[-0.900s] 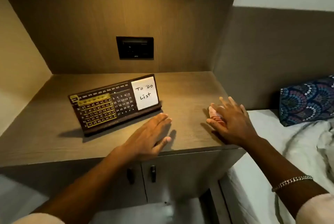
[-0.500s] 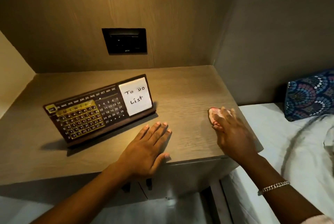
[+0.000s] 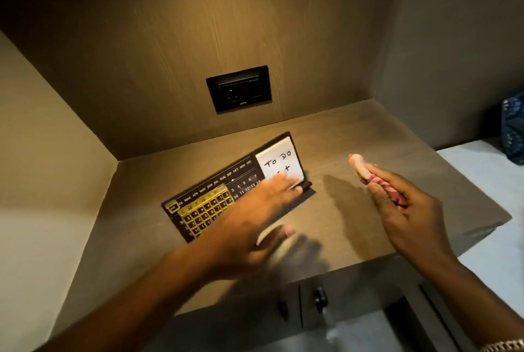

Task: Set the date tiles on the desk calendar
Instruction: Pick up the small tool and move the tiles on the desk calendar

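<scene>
The calendar (image 3: 215, 195) stands tilted on the desk (image 3: 368, 136), below the wall socket (image 3: 239, 88), with a "To Do" note (image 3: 279, 163) at its right end. My left hand (image 3: 249, 215) is over its right part, fingers (image 3: 283, 181) spread flat, tips at the note's lower edge. My right hand (image 3: 408, 209), raised beside it, pinches a pink striped pen (image 3: 368, 175).

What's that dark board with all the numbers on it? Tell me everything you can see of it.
The desk calendar is a dark brown board, seemingly wood, leaning back on a base on the wooden desktop. Month names run along its top, with a gold frame around JAN. A gold grid frame overlies the numbers on its left. A white note reading "TO DO" fills its right end. The left hand reaches across its lower right, hiding part; contact is unclear.
</scene>
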Demonstrator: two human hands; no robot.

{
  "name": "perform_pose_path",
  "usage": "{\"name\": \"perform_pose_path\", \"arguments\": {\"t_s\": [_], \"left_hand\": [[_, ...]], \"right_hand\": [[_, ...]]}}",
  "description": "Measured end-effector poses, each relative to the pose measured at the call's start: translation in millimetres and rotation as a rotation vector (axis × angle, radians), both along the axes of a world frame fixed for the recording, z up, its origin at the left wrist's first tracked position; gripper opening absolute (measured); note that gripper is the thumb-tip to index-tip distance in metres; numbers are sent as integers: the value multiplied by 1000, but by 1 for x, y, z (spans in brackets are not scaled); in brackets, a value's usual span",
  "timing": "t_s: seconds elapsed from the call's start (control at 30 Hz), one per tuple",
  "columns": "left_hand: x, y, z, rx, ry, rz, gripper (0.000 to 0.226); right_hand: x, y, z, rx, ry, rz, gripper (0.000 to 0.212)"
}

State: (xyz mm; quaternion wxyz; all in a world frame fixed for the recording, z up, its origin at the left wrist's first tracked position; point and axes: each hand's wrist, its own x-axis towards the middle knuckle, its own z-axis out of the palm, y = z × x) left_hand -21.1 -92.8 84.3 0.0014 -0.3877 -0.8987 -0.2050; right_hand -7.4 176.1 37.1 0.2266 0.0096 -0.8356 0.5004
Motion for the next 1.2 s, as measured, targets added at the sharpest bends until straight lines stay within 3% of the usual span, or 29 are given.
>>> {"name": "perform_pose_path", "arguments": {"t_s": [0.13, 0.37, 0.5, 0.7, 0.87, 1.0, 1.2], "left_hand": [[-36, -59, 35, -29, 108, 17, 64], [-88, -113, 30, -384, -105, -59, 98], [-90, -112, 18, -342, -179, -111, 101], [-88, -104, 14, -274, -176, -184, 101], [-87, -101, 17, -323, -149, -185, 102], [-85, -97, 18, -330, -130, -182, 104], [-85, -97, 17, -340, -99, -189, 103]], "right_hand": [[2, -66, 7, -147, 55, 76, 38], [-9, -154, -7, -275, 100, 134, 43], [-12, -189, -15, -290, 95, 115, 46], [-8, -232, -26, 36, -16, 22, 55], [-2, -219, -30, 170, -121, -33, 58], [-9, -210, -20, 137, -244, -85, 51], [5, -219, -16, 202, -197, -8, 51]]}}
